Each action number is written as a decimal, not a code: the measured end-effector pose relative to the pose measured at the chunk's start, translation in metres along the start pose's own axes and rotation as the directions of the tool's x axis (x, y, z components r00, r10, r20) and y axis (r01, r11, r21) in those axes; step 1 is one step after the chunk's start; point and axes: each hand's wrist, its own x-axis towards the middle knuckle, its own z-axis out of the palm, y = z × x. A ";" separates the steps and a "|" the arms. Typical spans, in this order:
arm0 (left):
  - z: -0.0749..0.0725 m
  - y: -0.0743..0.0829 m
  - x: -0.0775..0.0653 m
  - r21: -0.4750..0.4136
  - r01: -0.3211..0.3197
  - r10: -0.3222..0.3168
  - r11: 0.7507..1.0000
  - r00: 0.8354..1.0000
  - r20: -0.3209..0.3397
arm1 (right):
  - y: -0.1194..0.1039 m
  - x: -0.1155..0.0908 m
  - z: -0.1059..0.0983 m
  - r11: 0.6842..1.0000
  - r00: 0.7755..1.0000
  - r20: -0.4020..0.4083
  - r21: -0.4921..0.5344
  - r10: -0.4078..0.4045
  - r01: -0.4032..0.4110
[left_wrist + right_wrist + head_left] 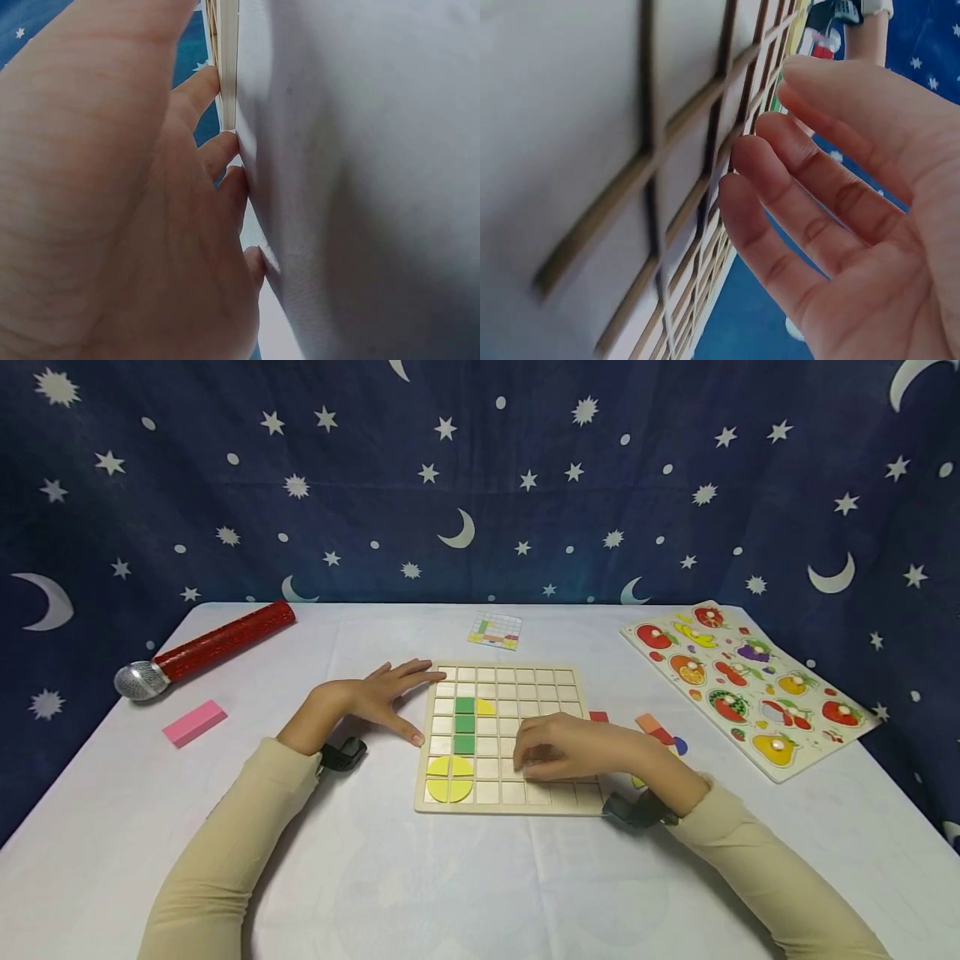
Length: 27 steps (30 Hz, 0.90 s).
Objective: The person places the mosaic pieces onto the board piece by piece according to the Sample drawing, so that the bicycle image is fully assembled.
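Note:
A wooden grid board (pixel 510 677) lies flat in the middle of the table. On it are three green squares (pixel 465 724) in a column, a yellow quarter piece (pixel 486 707) beside the top one, and yellow quarter pieces (pixel 450 779) forming a circle at the lower left. My left hand (pixel 375 697) is spread at the board's left side, thumb and a fingertip at its edge. Over the right half of the grid hovers my right hand (pixel 558 747), fingers loosely bent. In the right wrist view, the fingers (pixel 769 176) are close to the grid with nothing seen between them.
Behind the board lies a small pattern card (pixel 495 631). Loose coloured pieces (pixel 656 728), partly hidden by the right arm, sit to the right. A fruit puzzle board (pixel 720 660) lies farther right. On the left are a red toy microphone (pixel 217 643) and a pink block (pixel 195 723).

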 end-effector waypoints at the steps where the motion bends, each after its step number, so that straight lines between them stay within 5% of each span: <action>1: 0.000 0.000 0.000 0.001 0.000 0.000 1.000 1.000 0.000 | 0.002 -0.003 -0.001 1.000 1.000 -0.006 0.006 0.004 -0.004; 9: 0.000 0.000 0.001 -0.001 0.004 -0.004 1.000 1.000 0.007 | 0.020 -0.029 -0.011 0.996 0.996 -0.058 0.053 0.071 -0.068; 13: 0.000 0.000 0.001 0.002 -0.001 0.001 1.000 1.000 0.005 | 0.028 -0.038 -0.020 0.988 0.986 -0.092 0.067 0.142 -0.136; 22: 0.001 0.002 0.001 -0.008 0.014 -0.014 1.000 1.000 0.007 | 0.042 -0.064 -0.042 0.985 0.959 -0.229 0.081 0.165 -0.150; 27: 0.000 0.002 0.002 -0.003 0.015 -0.015 1.000 1.000 0.004 | 0.054 -0.075 -0.048 0.974 0.947 -0.231 0.090 0.222 -0.206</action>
